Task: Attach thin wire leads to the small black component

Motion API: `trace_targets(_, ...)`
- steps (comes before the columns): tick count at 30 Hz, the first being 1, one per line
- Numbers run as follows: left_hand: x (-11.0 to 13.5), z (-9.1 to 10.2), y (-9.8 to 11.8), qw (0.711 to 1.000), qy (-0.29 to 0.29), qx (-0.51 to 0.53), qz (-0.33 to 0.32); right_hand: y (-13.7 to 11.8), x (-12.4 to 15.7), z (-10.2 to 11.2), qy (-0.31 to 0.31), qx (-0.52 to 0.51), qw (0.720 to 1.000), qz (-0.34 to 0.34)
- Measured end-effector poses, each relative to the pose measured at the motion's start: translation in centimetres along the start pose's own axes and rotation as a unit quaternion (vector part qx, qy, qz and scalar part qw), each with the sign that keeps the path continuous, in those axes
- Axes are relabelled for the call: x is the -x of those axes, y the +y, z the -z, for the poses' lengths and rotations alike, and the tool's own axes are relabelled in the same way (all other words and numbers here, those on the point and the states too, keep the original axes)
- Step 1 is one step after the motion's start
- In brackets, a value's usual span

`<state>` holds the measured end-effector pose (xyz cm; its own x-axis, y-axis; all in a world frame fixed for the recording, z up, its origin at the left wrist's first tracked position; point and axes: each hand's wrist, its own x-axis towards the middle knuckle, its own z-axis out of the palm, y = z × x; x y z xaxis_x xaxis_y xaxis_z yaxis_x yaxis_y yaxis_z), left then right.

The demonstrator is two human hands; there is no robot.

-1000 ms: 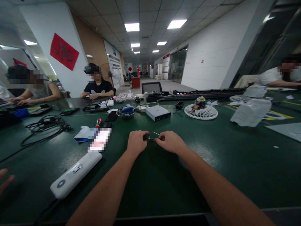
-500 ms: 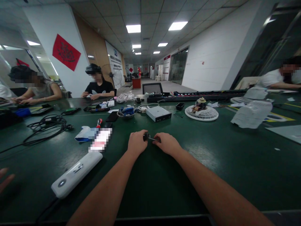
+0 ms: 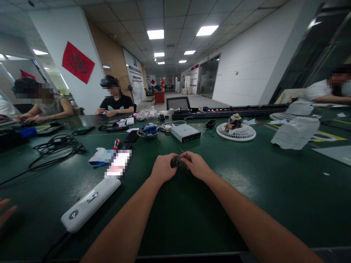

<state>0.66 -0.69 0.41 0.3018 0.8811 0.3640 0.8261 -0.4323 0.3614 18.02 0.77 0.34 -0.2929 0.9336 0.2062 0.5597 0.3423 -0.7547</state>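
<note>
Over the dark green tabletop, my left hand is closed around a small black cylindrical part. My right hand pinches a thin metal tool whose slim end points up and to the left; its exact kind is too small to make out. The fingertips of my right hand are at the right end of the black part, and seem to touch it. Beyond both hands lies a silver box-shaped drive.
To the left are a white power strip, a phone with a blurred screen, a blue-white cloth, a red-handled screwdriver and a coiled black cable. A white fan grille stands at right. Another person's hand shows at the left edge.
My right hand has come in closer to the black part. The metal tool has swung from lying between the hands to pointing up-left, and the black part has turned in my left hand.
</note>
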Motion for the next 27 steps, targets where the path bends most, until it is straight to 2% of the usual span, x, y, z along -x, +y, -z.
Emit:
trace_targets(6,0.0,-0.1,-0.2,1.0,0.009,0.015,-0.023,0.6,-0.1,0.3,0.022,0.029,0.999,0.012)
trace_targets(11,-0.1,-0.3,-0.3,0.999,0.012,0.031,-0.042,1.2,-0.3,0.1,0.04,0.005,0.999,0.007)
trace_targets(17,0.1,-0.1,-0.1,0.998,0.015,0.035,-0.055,1.3,-0.3,0.1,0.049,0.016,0.998,-0.018)
trace_targets(20,0.1,0.0,0.0,0.997,0.012,0.04,-0.058,1.1,-0.1,0.3,0.025,0.041,0.999,-0.006)
trace_targets(24,0.1,0.2,0.2,0.997,0.012,0.042,-0.06,0.4,0.4,0.4,-0.047,0.093,0.994,0.024)
trace_targets(27,0.1,0.3,0.5,0.998,0.004,0.039,-0.05,-0.3,0.7,0.4,-0.056,0.095,0.993,0.034)
